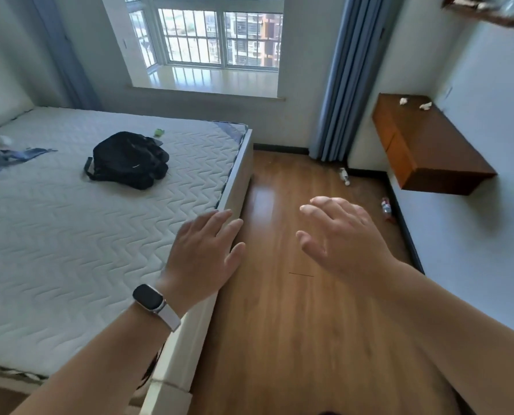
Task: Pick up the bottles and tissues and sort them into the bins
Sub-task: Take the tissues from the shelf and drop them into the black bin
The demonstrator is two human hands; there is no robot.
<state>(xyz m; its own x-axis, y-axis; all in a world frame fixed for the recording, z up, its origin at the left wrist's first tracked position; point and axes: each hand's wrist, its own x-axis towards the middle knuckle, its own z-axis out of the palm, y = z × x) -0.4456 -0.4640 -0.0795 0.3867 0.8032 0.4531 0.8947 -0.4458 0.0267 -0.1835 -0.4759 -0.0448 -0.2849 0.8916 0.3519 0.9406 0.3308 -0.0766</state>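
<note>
At the far left, a small white lump (6, 140) is seen on the bed (70, 235). It is likely a tissue, but it is too blurred to be sure. A blue cloth (13, 158) is spread beside it, and a black bag (128, 159) is set further right.

The left hand (203, 256), with a watch (149, 301) on its wrist, is held out over the edge of the bed. Its fingers (217, 220) are straight and a little apart, and nothing is held in them. Whether the bed is touched cannot be told.

The right hand (342, 241) is held out above the floor (279, 324). Its fingers are spread wide and a little bent, and nothing is held there either.

Further right, two bottles are left lying on the floor. The far bottle (344, 176) is near the curtain (348, 70). The near bottle (386, 208) is just beside the wall (474, 235). Both are well apart from the hands.

On the brown table (429, 151) fixed to the wall, two tissues (403, 100) are left near each other at the far end.

No bins are seen. The task is judged to be at its start or close to it. Nothing is carried. Both bottles and both tissues are yet to be picked up, and the white lump may need to be picked up too. All the sorting that can be seen is left to be done.
</note>
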